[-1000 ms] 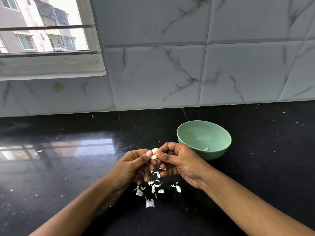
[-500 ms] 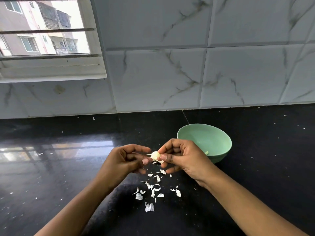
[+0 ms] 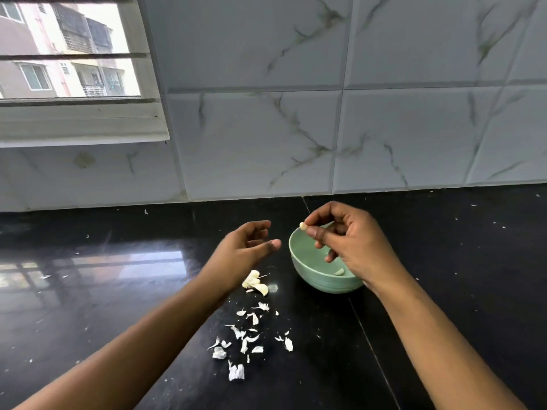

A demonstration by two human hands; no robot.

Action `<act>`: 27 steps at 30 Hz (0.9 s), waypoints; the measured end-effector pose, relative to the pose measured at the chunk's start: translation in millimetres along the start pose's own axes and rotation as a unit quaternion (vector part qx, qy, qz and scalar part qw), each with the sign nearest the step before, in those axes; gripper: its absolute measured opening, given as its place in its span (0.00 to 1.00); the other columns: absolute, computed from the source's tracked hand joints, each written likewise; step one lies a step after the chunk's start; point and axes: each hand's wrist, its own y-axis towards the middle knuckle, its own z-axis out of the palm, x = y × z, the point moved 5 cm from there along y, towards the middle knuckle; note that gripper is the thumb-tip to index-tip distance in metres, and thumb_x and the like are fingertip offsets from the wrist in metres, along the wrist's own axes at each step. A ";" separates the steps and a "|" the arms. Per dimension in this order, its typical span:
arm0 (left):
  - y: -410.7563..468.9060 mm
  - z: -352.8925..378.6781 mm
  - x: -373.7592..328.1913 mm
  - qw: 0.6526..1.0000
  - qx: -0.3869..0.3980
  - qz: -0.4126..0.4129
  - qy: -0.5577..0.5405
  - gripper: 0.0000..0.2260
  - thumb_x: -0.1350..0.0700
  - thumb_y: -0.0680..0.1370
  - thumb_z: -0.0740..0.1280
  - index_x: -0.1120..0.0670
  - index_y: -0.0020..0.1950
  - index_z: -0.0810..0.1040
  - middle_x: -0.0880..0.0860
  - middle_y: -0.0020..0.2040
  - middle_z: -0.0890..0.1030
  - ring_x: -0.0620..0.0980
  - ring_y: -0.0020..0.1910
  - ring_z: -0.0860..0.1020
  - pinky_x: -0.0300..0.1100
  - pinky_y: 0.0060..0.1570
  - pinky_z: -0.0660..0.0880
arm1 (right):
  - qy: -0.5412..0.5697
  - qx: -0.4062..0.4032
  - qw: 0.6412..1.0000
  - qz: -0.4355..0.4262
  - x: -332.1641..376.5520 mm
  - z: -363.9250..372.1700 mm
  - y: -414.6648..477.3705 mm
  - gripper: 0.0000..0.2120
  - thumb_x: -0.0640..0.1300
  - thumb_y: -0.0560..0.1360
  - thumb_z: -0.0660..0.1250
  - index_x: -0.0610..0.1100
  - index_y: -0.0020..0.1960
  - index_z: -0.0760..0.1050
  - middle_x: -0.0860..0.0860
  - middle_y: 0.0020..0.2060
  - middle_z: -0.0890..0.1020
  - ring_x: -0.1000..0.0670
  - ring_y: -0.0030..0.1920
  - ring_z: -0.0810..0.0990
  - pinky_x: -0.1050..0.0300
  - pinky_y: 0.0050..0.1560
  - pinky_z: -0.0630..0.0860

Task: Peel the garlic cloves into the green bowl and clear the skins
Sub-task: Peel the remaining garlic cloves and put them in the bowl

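No text, label, brand or number can be read, neither on the green bowl (image 3: 324,284) under the right hand (image 3: 355,244) nor elsewhere.

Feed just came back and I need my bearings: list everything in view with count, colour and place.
Polished black stone counter: one, black, lower frame.
Round pale green bowl: one, green, on the counter, right of centre.
Peeled garlic clove: one, cream, pinched by the right hand above the bowl's rim.
Second peeled clove: one, cream, inside the bowl.
Loose garlic cloves: small cluster, count unclear, off-white, on the counter left of the bowl.
Papery garlic skins: many scraps, white, scattered on the counter nearer the person.
Marble-look wall tiles: several, white with grey veins, behind the counter.
Window: one, white frame, upper left.
Left hand: one, open, empty, left of the bowl.
Right hand: one, over the bowl.
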 end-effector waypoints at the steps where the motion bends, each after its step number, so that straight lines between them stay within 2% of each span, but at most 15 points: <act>1: 7.5 9.0 3.0 1.000 -0.001 -0.010 -0.002 0.19 0.55 0.75 0.70 0.50 0.66 0.73 0.49 0.61 0.77 0.44 0.58 0.77 0.36 0.52 0.71 | -0.028 -0.016 0.999 -0.007 -1.6 -7.5 2.6 0.04 0.38 0.71 0.72 0.45 0.42 0.79 0.53 0.34 0.80 0.57 0.31 0.77 0.62 0.25 0.73; 3: 19.1 28.8 12.8 0.998 -0.002 -0.052 -0.019 0.22 0.54 0.76 0.69 0.53 0.69 0.70 0.50 0.62 0.77 0.45 0.59 0.75 0.36 0.50 0.69 | -0.104 -0.042 0.993 -0.028 -4.1 -23.5 6.5 0.04 0.39 0.71 0.73 0.46 0.41 0.79 0.56 0.32 0.79 0.60 0.30 0.75 0.67 0.27 0.71; 5: 24.9 48.5 23.3 0.993 0.013 -0.091 -0.069 0.19 0.55 0.77 0.68 0.55 0.67 0.73 0.51 0.58 0.80 0.43 0.52 0.78 0.32 0.43 0.72 | -0.218 -0.046 0.973 -0.060 -5.2 -36.1 8.8 0.04 0.42 0.70 0.74 0.48 0.42 0.79 0.59 0.32 0.78 0.61 0.31 0.75 0.71 0.32 0.68; 7: 25.9 62.9 29.9 0.984 0.017 -0.114 -0.133 0.12 0.59 0.77 0.66 0.58 0.60 0.77 0.53 0.49 0.84 0.46 0.44 0.82 0.35 0.38 0.75 | -0.337 -0.026 0.938 -0.077 -6.5 -42.3 9.1 0.04 0.46 0.71 0.73 0.51 0.43 0.79 0.61 0.34 0.77 0.60 0.32 0.73 0.68 0.34 0.67; 10: 28.4 69.0 36.9 0.981 -0.015 -0.116 -0.153 0.11 0.65 0.76 0.61 0.56 0.53 0.79 0.57 0.47 0.84 0.53 0.45 0.81 0.45 0.45 0.77 | -0.421 0.029 0.904 -0.070 -8.9 -45.5 9.4 0.04 0.47 0.72 0.72 0.52 0.46 0.78 0.60 0.39 0.78 0.62 0.33 0.71 0.66 0.34 0.64; 13: 26.3 69.8 34.1 0.994 -0.023 -0.065 -0.088 0.17 0.66 0.74 0.57 0.49 0.52 0.79 0.54 0.49 0.84 0.55 0.51 0.81 0.51 0.55 0.76 | -0.454 0.081 0.886 -0.047 -11.3 -46.0 8.4 0.04 0.46 0.73 0.71 0.53 0.47 0.79 0.60 0.40 0.77 0.63 0.33 0.70 0.66 0.35 0.64; 17: 16.3 68.4 23.4 0.999 -0.031 0.026 0.002 0.20 0.67 0.76 0.55 0.48 0.58 0.76 0.46 0.48 0.83 0.45 0.48 0.80 0.40 0.46 0.77 | -0.452 0.139 0.880 -0.030 -11.4 -42.8 5.0 0.06 0.43 0.73 0.70 0.54 0.48 0.80 0.62 0.39 0.75 0.64 0.35 0.71 0.70 0.36 0.63; 20: 8.3 70.7 14.9 0.997 -0.030 0.068 0.019 0.21 0.67 0.76 0.55 0.44 0.57 0.75 0.43 0.45 0.82 0.39 0.44 0.80 0.33 0.41 0.74 | -0.463 0.167 0.870 -0.020 -12.5 -38.3 2.5 0.08 0.42 0.73 0.69 0.54 0.47 0.79 0.62 0.39 0.75 0.63 0.36 0.71 0.69 0.37 0.65; 24: 6.5 72.6 9.9 0.996 -0.035 0.084 0.023 0.22 0.67 0.76 0.55 0.41 0.55 0.75 0.43 0.44 0.82 0.37 0.42 0.79 0.31 0.39 0.74 | -0.486 0.196 0.852 -0.005 -19.3 -31.8 1.1 0.10 0.40 0.73 0.69 0.56 0.48 0.78 0.62 0.41 0.78 0.63 0.37 0.72 0.70 0.36 0.65; 27: 8.0 73.5 9.4 0.996 -0.032 0.081 0.030 0.22 0.67 0.76 0.55 0.41 0.55 0.75 0.43 0.45 0.82 0.37 0.42 0.79 0.31 0.40 0.74 | -0.490 0.191 0.851 -0.005 -20.3 -33.4 1.7 0.12 0.39 0.73 0.67 0.56 0.49 0.78 0.61 0.44 0.79 0.62 0.37 0.72 0.69 0.38 0.67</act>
